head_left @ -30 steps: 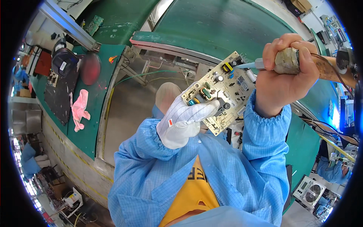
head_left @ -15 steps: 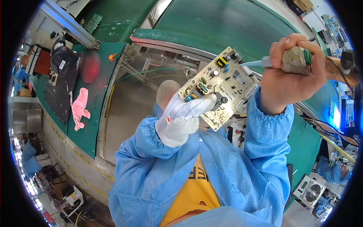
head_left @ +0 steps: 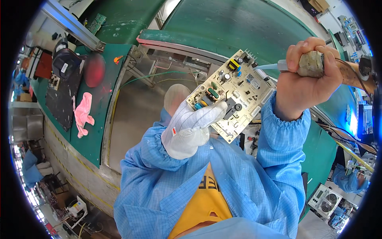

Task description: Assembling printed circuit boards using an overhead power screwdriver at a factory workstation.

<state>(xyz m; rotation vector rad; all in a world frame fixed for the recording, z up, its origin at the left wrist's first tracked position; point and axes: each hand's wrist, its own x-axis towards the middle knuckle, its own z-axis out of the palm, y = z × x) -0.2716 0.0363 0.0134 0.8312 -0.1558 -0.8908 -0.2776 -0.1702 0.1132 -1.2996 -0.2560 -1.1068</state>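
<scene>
My left hand, in a white glove, grips the lower left edge of a cream circuit board, the thumb lying over its face. The board is tilted and carries capacitors, coils, a yellow transformer and a white connector along one side. In my bare right hand, the fingers wrap round a tool with a pale tapered nozzle and a stained, yellowish-grey end. That nozzle points left, its tip over or against the board's upper right part; whether it touches I cannot tell.
A green conveyor belt runs behind the board. On the left green table lie a pink glove and a black scanner-like device. Another circuit board sits far left. A white box with a fan stands at lower right.
The board has tilted slightly, its lower end shifting down and right. My right hand has turned a little, and the nozzle tip has moved slightly right.
</scene>
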